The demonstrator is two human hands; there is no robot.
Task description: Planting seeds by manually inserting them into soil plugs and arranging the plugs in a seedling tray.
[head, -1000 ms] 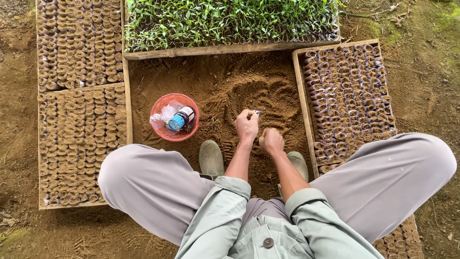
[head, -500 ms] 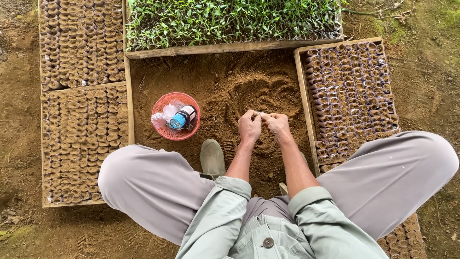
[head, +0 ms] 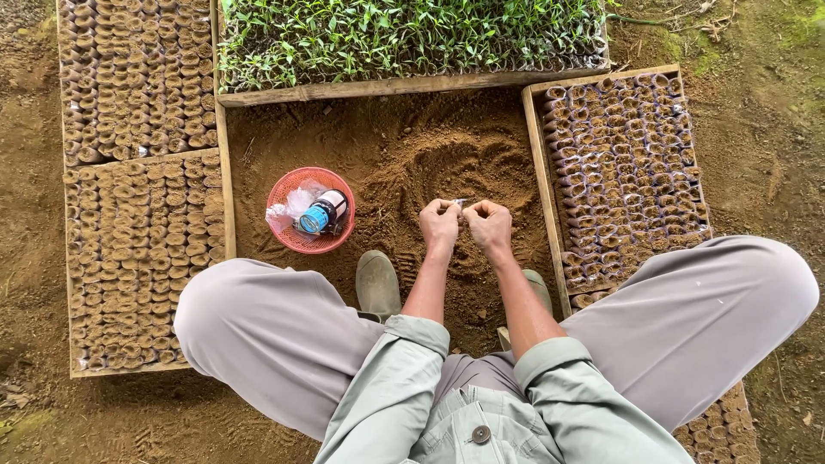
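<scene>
1. The round red-orange plastic mesh basket [head: 309, 210] has a lattice pattern.
2. The small bottle [head: 325, 212] in it is white with a blue cap.
3. The loose heaped soil [head: 447, 163] is reddish brown.
4. The leafy seedlings [head: 404, 34] are green.
5. The rows of small soil-filled pots [head: 142, 241] are tan-brown.
6. The long cloth trousers [head: 275, 335] are pale grey-beige.
7. The buttoned shirt sleeves [head: 387, 395] are light sage green.

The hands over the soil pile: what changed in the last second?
The right hand moved up beside the left hand; both now pinch a small pale item together. The pink basket, soil pile and seedling trays stayed put.
</scene>
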